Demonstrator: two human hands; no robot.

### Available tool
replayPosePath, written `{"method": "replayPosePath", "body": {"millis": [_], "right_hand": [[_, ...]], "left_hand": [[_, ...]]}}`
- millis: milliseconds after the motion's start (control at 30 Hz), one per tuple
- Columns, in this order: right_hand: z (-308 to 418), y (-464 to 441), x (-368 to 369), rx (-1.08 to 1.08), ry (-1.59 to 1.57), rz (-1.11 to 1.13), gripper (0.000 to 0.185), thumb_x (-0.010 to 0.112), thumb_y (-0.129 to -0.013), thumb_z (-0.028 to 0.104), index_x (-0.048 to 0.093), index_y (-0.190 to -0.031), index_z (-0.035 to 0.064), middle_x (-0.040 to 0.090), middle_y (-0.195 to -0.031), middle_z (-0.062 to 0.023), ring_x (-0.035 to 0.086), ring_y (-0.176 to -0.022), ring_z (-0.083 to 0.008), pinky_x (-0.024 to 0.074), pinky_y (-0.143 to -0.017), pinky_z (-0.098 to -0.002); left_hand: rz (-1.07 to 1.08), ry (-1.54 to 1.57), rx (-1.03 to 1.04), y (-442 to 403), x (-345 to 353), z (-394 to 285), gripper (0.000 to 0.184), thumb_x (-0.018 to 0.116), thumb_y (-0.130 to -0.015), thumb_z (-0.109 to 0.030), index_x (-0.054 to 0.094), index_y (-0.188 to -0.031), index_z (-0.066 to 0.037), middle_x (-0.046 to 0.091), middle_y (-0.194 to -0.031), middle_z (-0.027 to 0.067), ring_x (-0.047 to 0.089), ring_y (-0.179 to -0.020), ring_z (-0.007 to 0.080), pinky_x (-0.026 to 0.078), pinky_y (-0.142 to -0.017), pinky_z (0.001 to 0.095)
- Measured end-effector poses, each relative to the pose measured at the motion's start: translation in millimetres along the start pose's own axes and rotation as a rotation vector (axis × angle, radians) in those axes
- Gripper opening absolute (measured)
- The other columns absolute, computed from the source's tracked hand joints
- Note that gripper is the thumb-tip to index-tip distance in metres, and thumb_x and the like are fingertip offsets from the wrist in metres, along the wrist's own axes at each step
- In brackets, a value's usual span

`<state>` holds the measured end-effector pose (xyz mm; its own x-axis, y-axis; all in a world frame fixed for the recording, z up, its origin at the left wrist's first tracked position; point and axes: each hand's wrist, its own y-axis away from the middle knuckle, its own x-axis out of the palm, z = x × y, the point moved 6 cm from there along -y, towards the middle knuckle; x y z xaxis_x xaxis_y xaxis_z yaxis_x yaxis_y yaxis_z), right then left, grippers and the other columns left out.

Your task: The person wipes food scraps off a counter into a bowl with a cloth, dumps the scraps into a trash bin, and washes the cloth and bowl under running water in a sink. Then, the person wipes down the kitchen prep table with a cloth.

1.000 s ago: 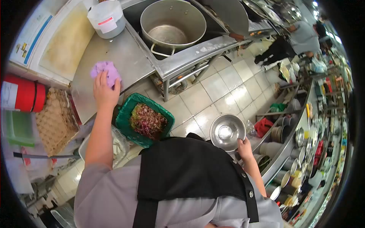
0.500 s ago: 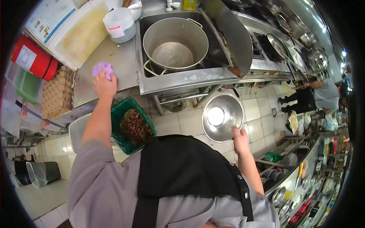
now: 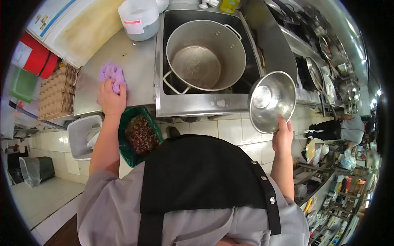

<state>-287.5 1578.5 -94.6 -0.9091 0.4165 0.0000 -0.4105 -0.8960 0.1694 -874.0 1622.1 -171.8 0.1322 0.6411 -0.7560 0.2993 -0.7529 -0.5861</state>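
Note:
My left hand (image 3: 112, 98) has its fingers closed on a crumpled purple cloth (image 3: 112, 74), which lies on the steel counter (image 3: 137, 78) left of the sink. Out to the right, my right hand (image 3: 282, 137) grips the near rim of a shiny metal bowl (image 3: 266, 100), thumb on the inside. The bowl is tilted, looks empty, and hangs by the sink's right front edge. A large metal pot (image 3: 195, 61) with two handles stands in the sink (image 3: 180, 100); only some water or wet marks show on its bottom.
Below the counter are a green-lined bin (image 3: 125, 153) of reddish-green scraps and a grey bin (image 3: 78, 141). A white jug (image 3: 139, 24) stands at the counter's back, egg trays (image 3: 57, 92) at its left. Another person (image 3: 351, 130) stands at the far right, beyond the stove pans (image 3: 314, 74).
The bowl in my right hand has risen from over the floor to the sink's edge and tilted. The view has turned toward the sink. My left hand stays on the cloth.

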Motion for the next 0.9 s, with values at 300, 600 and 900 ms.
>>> {"method": "replayPosePath", "body": {"millis": [300,600,900], "right_hand": [[57,-98,88,-0.113,-0.131,0.101,0.028,0.055,-0.095,0.015,0.056,-0.118,-0.0010,0.064,-0.113,-0.0110,0.062,-0.099,-0.0242,0.0508,-0.075,-0.0412],[42,-242,193,-0.014,0.030,0.175,0.042,0.053,-0.093,0.033,0.055,-0.124,0.0047,0.059,-0.126,-0.0082,0.057,-0.109,-0.0225,0.0453,-0.083,-0.0409],[-17,-309,246,0.229,0.042,0.509,0.056,0.049,-0.096,0.029,0.042,-0.140,-0.0045,0.054,-0.136,-0.0164,0.054,-0.119,-0.0280,0.0422,-0.102,-0.0423]], "left_hand": [[-0.014,0.084,0.039,-6,-6,0,0.035,0.072,-0.080,-0.025,0.061,-0.105,-0.004,0.062,-0.112,0.0172,0.056,-0.108,0.0382,0.045,-0.095,0.0461],[0.139,0.552,-0.355,1,-14,-49,0.028,0.067,-0.088,-0.018,0.063,-0.111,-0.002,0.064,-0.112,0.0173,0.059,-0.109,0.0339,0.046,-0.094,0.0425],[0.534,0.031,0.123,-17,67,-156,0.034,0.073,-0.074,-0.025,0.072,-0.103,-0.008,0.045,-0.143,0.0195,0.040,-0.133,0.0381,0.033,-0.109,0.0558]]}}
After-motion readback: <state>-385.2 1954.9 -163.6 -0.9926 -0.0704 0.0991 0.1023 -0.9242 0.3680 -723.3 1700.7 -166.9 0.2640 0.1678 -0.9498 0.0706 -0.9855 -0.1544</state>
